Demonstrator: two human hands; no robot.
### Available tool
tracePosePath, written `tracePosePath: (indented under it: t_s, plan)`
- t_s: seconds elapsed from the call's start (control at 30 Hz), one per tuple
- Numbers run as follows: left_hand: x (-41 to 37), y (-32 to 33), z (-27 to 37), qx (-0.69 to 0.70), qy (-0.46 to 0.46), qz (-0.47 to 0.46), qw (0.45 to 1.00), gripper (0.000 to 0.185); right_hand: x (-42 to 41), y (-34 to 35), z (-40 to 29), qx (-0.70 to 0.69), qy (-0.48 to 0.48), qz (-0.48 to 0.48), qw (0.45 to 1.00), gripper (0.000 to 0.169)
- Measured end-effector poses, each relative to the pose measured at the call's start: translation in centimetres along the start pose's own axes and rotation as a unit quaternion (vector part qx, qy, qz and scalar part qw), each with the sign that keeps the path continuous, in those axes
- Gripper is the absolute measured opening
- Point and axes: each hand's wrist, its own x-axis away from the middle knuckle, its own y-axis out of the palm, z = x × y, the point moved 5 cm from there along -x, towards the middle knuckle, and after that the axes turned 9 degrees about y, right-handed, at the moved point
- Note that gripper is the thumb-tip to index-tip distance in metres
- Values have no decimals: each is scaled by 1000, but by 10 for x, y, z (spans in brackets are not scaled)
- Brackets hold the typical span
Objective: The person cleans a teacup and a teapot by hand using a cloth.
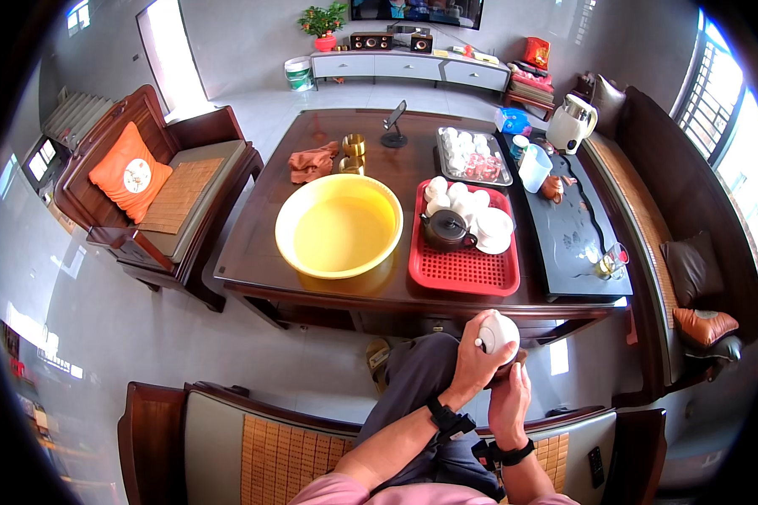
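My left hand (pixel 477 366) is wrapped around a small white lidded pot (pixel 501 331), held tilted above my lap, with its lid knob facing left. My right hand (pixel 510 401) is just below it, pressing a brown cloth (pixel 519 360) to the pot's underside; most of the cloth is hidden by the fingers. Ahead on the table, a red plastic basket tray (pixel 464 281) carries a dark teapot (pixel 446 230) and several white cups (pixel 461 201). Left of it stands a yellow basin (pixel 341 233) with water in it.
Behind the basin lie a crumpled reddish-brown cloth (pixel 314 162) and two brass-coloured cups (pixel 354 145). A phone stand (pixel 395 126) and a clear tray of wrapped cups (pixel 474 158) are farther back. A black tea tray (pixel 571 252) bears a glass (pixel 613 260) near its front edge.
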Motion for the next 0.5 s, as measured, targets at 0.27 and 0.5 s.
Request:
tracePosePath:
  t_s: [0.27,0.5]
  plan:
    - [6,8,-26,115,-60,-68,989,62,8,12,-9,89,-85,92,988,59]
    - [6,12,-18,100,-62,-121,986,55,5,4,-19,80,-103,106,986,55]
